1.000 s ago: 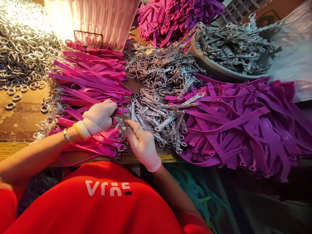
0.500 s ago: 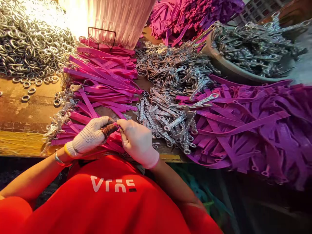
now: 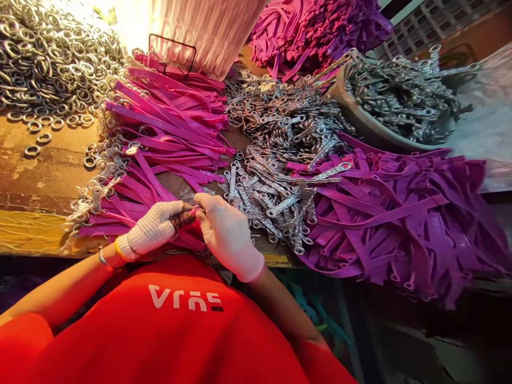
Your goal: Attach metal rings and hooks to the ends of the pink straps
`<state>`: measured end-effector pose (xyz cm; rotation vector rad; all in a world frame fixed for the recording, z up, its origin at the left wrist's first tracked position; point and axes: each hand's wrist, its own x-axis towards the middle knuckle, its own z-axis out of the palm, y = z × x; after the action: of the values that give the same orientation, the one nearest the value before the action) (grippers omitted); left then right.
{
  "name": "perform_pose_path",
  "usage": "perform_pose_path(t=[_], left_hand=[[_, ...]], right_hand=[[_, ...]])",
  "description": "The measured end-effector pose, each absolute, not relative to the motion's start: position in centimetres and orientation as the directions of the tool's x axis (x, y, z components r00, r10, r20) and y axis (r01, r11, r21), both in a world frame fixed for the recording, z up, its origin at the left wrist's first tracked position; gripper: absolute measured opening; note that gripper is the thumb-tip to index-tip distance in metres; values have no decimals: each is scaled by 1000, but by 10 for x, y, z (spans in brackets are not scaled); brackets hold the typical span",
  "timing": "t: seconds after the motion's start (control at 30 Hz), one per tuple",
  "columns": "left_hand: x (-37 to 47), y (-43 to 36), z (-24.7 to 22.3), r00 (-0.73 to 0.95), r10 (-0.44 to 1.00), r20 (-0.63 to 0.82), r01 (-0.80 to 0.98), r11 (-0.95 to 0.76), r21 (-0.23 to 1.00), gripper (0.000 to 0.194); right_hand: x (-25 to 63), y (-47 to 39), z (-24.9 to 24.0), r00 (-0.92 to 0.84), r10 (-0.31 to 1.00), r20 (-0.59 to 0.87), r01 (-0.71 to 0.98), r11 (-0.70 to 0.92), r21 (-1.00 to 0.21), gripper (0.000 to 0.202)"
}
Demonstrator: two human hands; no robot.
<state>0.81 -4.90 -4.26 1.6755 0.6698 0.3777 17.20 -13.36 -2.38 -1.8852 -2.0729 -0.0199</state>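
Observation:
My left hand (image 3: 154, 226), in a dotted white knit glove with dark brown finger ends, is closed around a pink strap (image 3: 196, 212). From the other side my right hand (image 3: 230, 234), in a plain white glove, pinches the same strap, its fingertips nearly meeting the left ones. Most of that strap is hidden by the fingers. Beyond and left of my hands lies a heap of pink straps (image 3: 160, 122) with metal and whitish end fittings along its left side. Just right of my right hand are loose twisted silver metal links (image 3: 276, 197) with ringed ends.
Metal rings (image 3: 44, 69) are piled at back left. A tub (image 3: 372, 120) of metal links stands at back right. Purple straps (image 3: 384, 213) hang over the table's front edge (image 3: 32, 234). A ribbed clear lampshade-like piece (image 3: 200, 37) and more purple straps (image 3: 312, 37) are behind.
The view has shifted slightly. Both hands stay together on the strap, and the left fingers have turned a little around it.

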Motion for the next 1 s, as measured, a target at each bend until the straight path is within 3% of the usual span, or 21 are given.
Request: perform_pose_path(t=[0.13,0.23,0.47,0.57,0.67,0.8,0.87,1.0], left_hand=[[7,-51,-37,720,687,-101,263,-135,955,32],[6,-56,-48,703,711,-26,296,-259,920,27],[4,-63,-66,683,717,139,330,-473,817,22],[7,-62,-60,668,728,158,357,-499,789,22],[13,-59,-50,665,733,139,319,-448,835,21],[15,-59,-41,624,781,27,266,-244,932,26],[14,-62,-42,600,800,9,271,-215,938,29],[8,-67,-55,601,794,94,298,-331,895,20]], right_hand=[[179,-133,-9,-86,996,15,951,87,-297,49],[178,-132,-10,-47,997,-62,963,29,-267,35],[172,-136,-31,-239,969,55,965,243,-93,21],[176,-134,-36,-234,970,60,964,239,-113,24],[179,-132,-41,-177,979,104,957,196,-214,33],[171,-134,-46,-1,959,285,947,92,-306,44],[165,-137,-47,33,947,318,959,59,-278,43],[162,-140,-46,-51,960,275,984,96,-152,31]])
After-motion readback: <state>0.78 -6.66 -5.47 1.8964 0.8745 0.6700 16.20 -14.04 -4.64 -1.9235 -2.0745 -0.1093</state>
